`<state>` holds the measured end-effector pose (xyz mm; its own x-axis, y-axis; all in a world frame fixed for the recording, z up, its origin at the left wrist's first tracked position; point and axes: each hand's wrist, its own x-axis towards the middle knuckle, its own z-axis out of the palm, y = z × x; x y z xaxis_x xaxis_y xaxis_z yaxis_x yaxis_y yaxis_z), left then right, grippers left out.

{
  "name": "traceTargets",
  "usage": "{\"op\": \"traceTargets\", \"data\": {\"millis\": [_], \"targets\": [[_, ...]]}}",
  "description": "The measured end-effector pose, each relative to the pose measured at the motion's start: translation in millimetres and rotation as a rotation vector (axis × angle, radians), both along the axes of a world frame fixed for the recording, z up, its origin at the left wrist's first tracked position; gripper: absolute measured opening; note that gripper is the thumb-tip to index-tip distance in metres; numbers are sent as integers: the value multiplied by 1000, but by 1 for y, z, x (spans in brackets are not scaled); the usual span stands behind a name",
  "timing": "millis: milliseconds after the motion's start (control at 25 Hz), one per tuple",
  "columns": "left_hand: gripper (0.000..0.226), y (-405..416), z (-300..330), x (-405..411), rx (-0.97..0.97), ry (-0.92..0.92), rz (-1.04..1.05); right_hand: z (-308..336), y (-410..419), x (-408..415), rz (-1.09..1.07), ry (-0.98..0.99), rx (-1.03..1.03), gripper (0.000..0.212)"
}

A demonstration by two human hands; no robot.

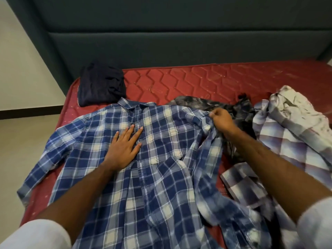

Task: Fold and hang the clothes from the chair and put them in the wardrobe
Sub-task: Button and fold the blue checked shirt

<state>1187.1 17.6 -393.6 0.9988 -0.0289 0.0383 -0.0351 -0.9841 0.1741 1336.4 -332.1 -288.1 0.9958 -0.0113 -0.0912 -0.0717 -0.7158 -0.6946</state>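
A blue and white plaid shirt [158, 159] lies spread front-up on the red mattress [197, 81], collar toward the headboard. My left hand [124, 148] presses flat on its chest, fingers straight. My right hand [221, 121] pinches the shirt's right shoulder, lifting the bunched sleeve fabric. The shirt's left sleeve hangs off the mattress edge at the left.
A folded dark navy garment [101, 85] sits at the mattress's far left corner. A dark mottled garment [231, 108], a pale purple checked cloth [280, 141] and a crumpled white garment [296, 106] lie in a heap at the right. A dark padded headboard [179, 42] rises behind.
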Motion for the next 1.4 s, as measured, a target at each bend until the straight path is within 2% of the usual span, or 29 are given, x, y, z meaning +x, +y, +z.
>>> {"op": "traceTargets", "data": {"millis": [40,120,240,280,320,360,400,440,520,560,600,640,720,760,840,880,960,1040,1120,1240,1320,1400], "targets": [[66,1,0,0,6,-2,-1,1,-2,14,-21,40,98,25],[66,2,-1,1,14,-8,5,7,-1,33,76,144,189,33],[66,1,-4,1,22,-24,13,19,-5,47,373,436,6,40],[65,1,-5,2,26,-26,17,15,-12,52,383,437,-119,38],[65,2,-5,2,32,-21,18,10,-18,58,310,367,-246,32],[65,2,-5,2,38,-8,18,4,-26,60,173,216,-393,24],[65,3,-5,3,50,8,15,0,-33,54,45,25,-509,23],[64,3,-5,4,69,34,14,-1,-33,38,22,-142,-531,28],[63,0,0,6,105,96,17,8,-21,-23,267,-351,-408,23],[63,-3,5,5,111,133,31,13,-14,-64,453,-359,-372,17],[62,-8,9,2,100,175,48,20,-6,-111,619,-294,-375,19],[62,-15,13,-4,56,207,62,25,-1,-159,750,-153,-389,30],[64,-32,20,-31,-91,212,57,22,1,-241,887,156,-451,55],[65,-41,23,-52,-146,207,40,14,1,-271,899,230,-509,65],[66,-61,30,-102,-194,200,-1,-1,1,-306,879,190,-652,68],[66,-71,33,-125,-190,191,-22,-6,1,-308,863,167,-647,58],[66,-88,40,-162,-158,170,-46,-4,-3,-297,815,271,-405,30],[61,-96,45,-186,-178,169,-33,8,-19,-273,694,453,-31,24],[60,-95,49,-199,-207,196,-35,29,-46,-252,522,550,327,23],[69,-96,54,-201,-106,263,-73,52,-91,-225,103,495,740,16],[73,-102,56,-196,-11,315,-72,50,-118,-203,-210,339,850,14],[75,-111,60,-192,63,352,-61,36,-135,-196,-424,140,813,23]]}}
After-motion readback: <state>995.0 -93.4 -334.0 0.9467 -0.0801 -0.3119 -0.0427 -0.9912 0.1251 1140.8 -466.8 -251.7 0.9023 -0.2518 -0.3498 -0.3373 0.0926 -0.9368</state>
